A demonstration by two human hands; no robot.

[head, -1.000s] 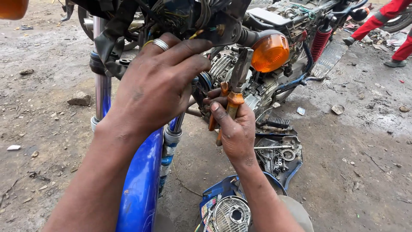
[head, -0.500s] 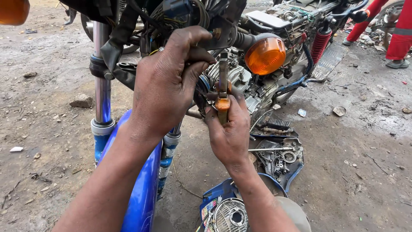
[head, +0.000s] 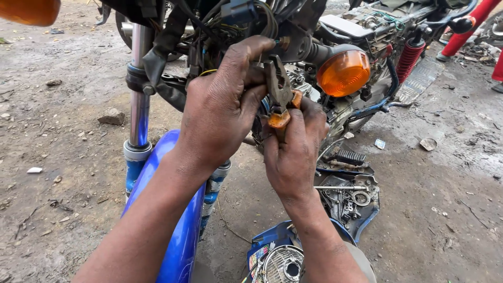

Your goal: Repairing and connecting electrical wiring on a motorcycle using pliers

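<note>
Right hand (head: 293,152) closed around orange-handled pliers (head: 279,97), nose up against the wiring (head: 230,23) under the motorcycle headstock. Left hand (head: 222,107) curled over the same spot, fingers pinching by the plier jaws. On the dirt below, blue plastic cover (head: 361,209) serving as tray, holding loose metal parts and a screwdriver (head: 340,187). Orange indicator lamp (head: 343,72) just beside.

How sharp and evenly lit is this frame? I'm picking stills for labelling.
Head view: soft daylight, no hard shadows; left hand, right hand and pliers are crisp; the orange turn signal shows mild sheen; the top-left orange shape is blurred, edges slightly bowed.
</note>
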